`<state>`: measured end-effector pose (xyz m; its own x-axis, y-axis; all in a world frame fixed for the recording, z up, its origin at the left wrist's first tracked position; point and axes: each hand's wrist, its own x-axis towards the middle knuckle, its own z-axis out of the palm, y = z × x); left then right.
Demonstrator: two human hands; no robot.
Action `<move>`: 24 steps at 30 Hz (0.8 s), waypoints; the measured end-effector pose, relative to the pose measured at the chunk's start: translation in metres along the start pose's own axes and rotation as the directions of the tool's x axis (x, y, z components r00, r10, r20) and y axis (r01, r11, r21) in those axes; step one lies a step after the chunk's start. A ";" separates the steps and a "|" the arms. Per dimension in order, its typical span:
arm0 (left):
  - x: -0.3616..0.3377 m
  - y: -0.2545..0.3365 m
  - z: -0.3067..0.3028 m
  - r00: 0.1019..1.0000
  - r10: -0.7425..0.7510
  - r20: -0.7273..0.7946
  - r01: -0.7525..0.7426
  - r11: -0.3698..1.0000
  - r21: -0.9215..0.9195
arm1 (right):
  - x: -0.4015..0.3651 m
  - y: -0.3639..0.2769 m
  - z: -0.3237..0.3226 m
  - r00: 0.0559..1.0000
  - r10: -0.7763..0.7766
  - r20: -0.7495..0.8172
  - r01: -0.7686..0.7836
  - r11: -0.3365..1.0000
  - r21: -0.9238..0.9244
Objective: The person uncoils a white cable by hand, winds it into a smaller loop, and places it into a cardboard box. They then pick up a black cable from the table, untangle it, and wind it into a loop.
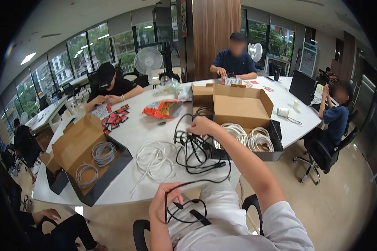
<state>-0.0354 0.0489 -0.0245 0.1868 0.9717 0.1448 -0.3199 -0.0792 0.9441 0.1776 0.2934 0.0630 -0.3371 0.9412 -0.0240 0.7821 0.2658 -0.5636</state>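
Left hand (165, 205): fingers closed on a loop of black cable (186, 138), low over the lap.
Right hand (202, 125): fingers pinching the cable's tangle on the tabletop (130, 134), beside the cardboard box (238, 106).

left hand (165, 205) low near lap, fingers curled closed | right arm stretched forward, elbow slightly bent | right hand (203, 125) fingers pinched closed, palm down

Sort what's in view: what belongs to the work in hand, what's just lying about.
In hand: black cable, gripped by left hand and right hand.
Lying about: white cable coil, box of grey coils, box of white coils, snack bag, paper cup.
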 end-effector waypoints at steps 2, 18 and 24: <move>0.003 0.002 -0.002 1.000 -0.015 -0.023 0.015 1.000 0.008 | -0.001 -0.003 -0.005 0.993 -0.040 0.113 0.033 0.997 0.063; 0.010 -0.006 -0.010 0.974 -0.156 -0.165 0.155 0.988 -0.016 | 0.031 0.005 0.022 0.916 -0.257 -0.306 0.246 0.966 -0.078; 0.001 0.010 -0.007 0.973 -0.072 -0.219 0.047 0.992 -0.116 | -0.030 -0.038 -0.035 0.950 -0.014 -0.313 0.215 0.754 0.620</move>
<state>-0.0455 0.0506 -0.0169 0.0016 1.0000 0.0082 -0.4164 -0.0068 0.9092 0.1759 0.2619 0.1140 -0.1672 0.9554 0.2436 0.1926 0.2739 -0.9423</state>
